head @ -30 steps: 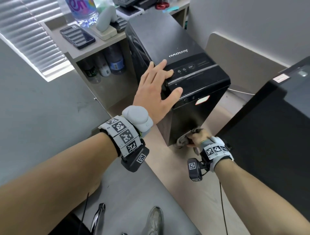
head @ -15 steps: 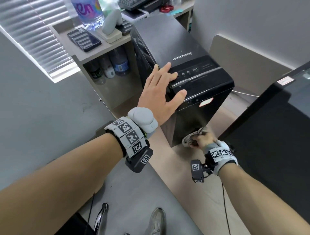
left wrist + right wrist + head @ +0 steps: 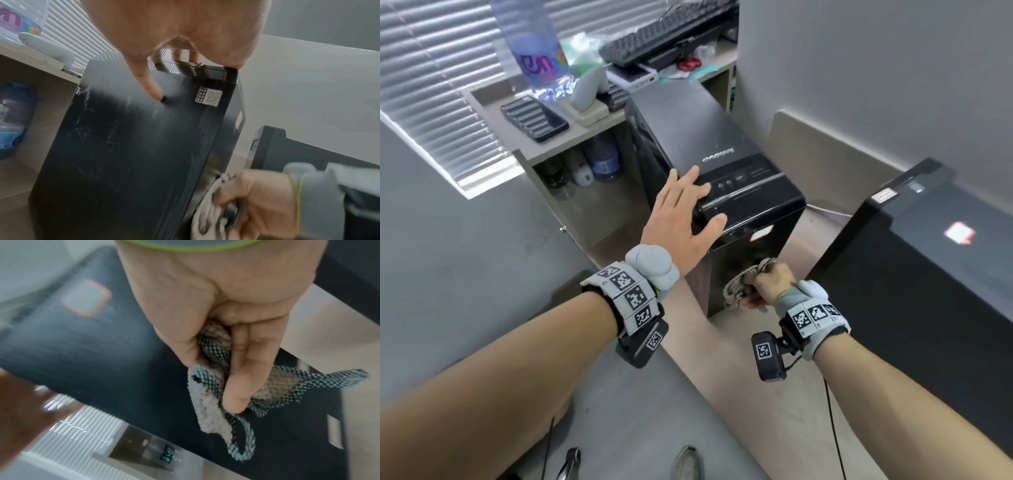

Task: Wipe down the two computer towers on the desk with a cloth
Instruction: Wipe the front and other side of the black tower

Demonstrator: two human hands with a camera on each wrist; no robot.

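Observation:
A black computer tower (image 3: 726,161) stands upright on the desk in the middle of the head view. My left hand (image 3: 681,219) lies flat on its top front corner, fingers straight, thumb down the side panel (image 3: 127,146). Low against the tower's front face, my right hand (image 3: 767,286) grips a crumpled grey-and-white checked cloth (image 3: 738,289). In the right wrist view the cloth (image 3: 216,386) hangs bunched from my curled fingers (image 3: 242,369). A second black tower (image 3: 914,267) stands to the right, untouched.
A low shelf unit (image 3: 524,144) to the left carries a phone (image 3: 534,118), a large water bottle (image 3: 534,48) and a keyboard (image 3: 661,31), with bottles (image 3: 602,161) stored underneath. Window blinds (image 3: 431,85) fill the far left. A thin cable (image 3: 834,428) trails across the desk by my right forearm.
My right hand has carried the cloth a little up the lower front of the tower. The left hand stays flat on the top corner. The head view has tilted up slightly.

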